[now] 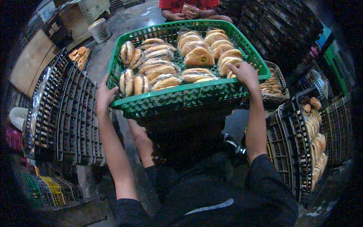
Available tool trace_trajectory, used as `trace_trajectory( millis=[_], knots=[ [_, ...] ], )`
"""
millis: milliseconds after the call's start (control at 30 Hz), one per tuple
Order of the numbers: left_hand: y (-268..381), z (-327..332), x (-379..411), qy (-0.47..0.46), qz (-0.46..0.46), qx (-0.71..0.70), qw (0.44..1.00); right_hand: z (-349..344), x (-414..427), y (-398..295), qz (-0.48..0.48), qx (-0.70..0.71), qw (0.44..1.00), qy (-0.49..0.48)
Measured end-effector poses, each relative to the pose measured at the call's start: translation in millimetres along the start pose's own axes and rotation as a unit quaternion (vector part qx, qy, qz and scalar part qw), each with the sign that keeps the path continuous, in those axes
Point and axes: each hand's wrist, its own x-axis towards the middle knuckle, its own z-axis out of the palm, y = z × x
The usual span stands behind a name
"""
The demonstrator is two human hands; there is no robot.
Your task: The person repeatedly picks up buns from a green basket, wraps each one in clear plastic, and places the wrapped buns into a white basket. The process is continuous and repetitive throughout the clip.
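Observation:
A green plastic crate (181,95) is in front of me, slightly tilted in the view. Rows of filled buns in clear wrappers (160,68) lie inside it, most standing on edge. One wrapped bun (199,56) in the middle shows a dark round sticker. My left hand (105,96) grips the crate's near left corner, its thumb along the rim. My right hand (245,74) reaches over the near right rim. Its thumb and fingers are on a wrapped bun (231,63) at the near end of the right-hand row; the fingertips are partly hidden.
Across the crate, a person in red (188,4) holds a wrapped item (187,10). Stacked black crates (80,119) stand at my left, and a black crate of buns (316,142) at my right. Beyond are a white bucket (99,30) and a tray of loose buns (80,55).

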Motion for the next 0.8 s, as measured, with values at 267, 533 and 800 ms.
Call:
trace_trajectory(
  millis=[267, 533, 800],
  knots=[
    [-9, 4, 5, -0.004, -0.003, -0.045, 0.999, -1, 0, 1, 0.0, -0.002, 1.0, 0.005],
    [-6, 3, 5, -0.019, -0.024, -0.058, 0.998, -4, -4, 0, -0.007, -0.003, 1.0, 0.006],
    [-11, 3, 6, 0.002, 0.009, -0.043, 0.999, -3, -4, -2, -0.004, -0.005, 1.0, 0.006]
  ],
)
